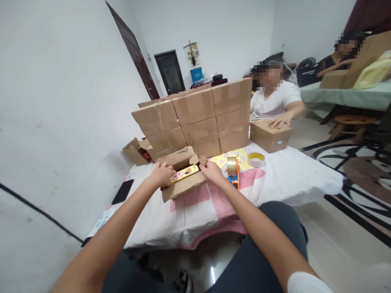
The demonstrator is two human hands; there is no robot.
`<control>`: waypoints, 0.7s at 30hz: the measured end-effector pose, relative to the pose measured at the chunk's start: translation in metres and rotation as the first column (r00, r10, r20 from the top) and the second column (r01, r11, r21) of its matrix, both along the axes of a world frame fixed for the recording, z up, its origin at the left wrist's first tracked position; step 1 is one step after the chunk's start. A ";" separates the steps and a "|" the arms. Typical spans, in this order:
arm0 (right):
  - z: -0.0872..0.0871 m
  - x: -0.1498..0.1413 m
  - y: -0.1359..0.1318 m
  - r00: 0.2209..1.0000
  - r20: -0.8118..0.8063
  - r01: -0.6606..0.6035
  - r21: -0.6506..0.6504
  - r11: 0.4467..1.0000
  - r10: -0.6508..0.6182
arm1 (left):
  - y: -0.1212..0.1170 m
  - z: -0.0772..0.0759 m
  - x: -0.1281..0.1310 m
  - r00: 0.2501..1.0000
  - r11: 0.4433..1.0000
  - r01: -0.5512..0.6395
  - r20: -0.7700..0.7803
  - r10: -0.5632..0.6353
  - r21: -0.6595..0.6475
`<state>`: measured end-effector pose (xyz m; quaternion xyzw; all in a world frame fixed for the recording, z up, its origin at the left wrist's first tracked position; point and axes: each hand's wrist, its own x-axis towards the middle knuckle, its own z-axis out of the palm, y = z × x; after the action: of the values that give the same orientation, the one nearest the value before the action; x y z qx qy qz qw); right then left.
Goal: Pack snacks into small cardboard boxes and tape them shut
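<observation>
An open cardboard box [185, 189] sits in front of me on the table, its flaps spread outward. Inside it lies a yellow snack box [190, 172] with a red-and-white label and round cookie pictures. My left hand [162, 175] is closed over the left end of the snack box, its fingertips partly hidden. On the other side, my right hand [211, 171] pinches a small end flap [203, 161] of the cardboard box. Just right of that hand stands an orange-and-blue tape dispenser [233, 173] loaded with brown tape.
Stacked taped cartons [198, 118] form a wall behind the box. A tape roll [255, 159] lies at right, near a closed carton [270, 136] under a co-worker's hand [281, 120]. A black phone-like slab [123, 191] and another open carton [136, 151] are at left.
</observation>
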<state>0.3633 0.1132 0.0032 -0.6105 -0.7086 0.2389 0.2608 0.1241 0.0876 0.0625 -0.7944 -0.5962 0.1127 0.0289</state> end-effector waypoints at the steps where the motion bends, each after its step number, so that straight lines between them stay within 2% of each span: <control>1: 0.001 0.000 -0.001 1.000 0.004 -0.001 0.004 1.000 0.001 | 0.002 0.001 0.000 1.000 1.000 -0.011 -0.019 0.011 0.003; 4: 0.003 0.001 -0.004 1.000 0.015 0.000 0.028 1.000 0.000 | 0.004 0.007 -0.003 0.999 0.999 -0.021 -0.028 0.022 0.038; 8: 0.004 0.006 -0.006 1.000 0.018 -0.014 0.079 0.997 0.013 | -0.001 0.017 -0.020 0.998 0.992 -0.016 0.057 0.009 0.128; 14: -0.003 0.017 -0.001 0.986 -0.032 -0.149 0.240 0.959 0.161 | -0.012 0.020 -0.046 0.974 0.978 -0.028 0.227 -0.019 0.204; 17: -0.007 0.018 0.003 0.973 -0.081 -0.189 0.248 0.950 0.215 | -0.017 0.021 -0.043 0.952 0.966 -0.020 0.302 -0.060 0.256; 21: -0.010 0.020 0.007 0.954 -0.132 -0.224 0.279 0.934 0.268 | -0.018 0.025 -0.016 0.919 0.944 -0.044 0.384 -0.091 0.328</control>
<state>0.3837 0.1202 -0.0065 -0.4547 -0.7804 0.2249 0.3655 0.1086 0.0693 0.0872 -0.7917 -0.5904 -0.1512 0.0425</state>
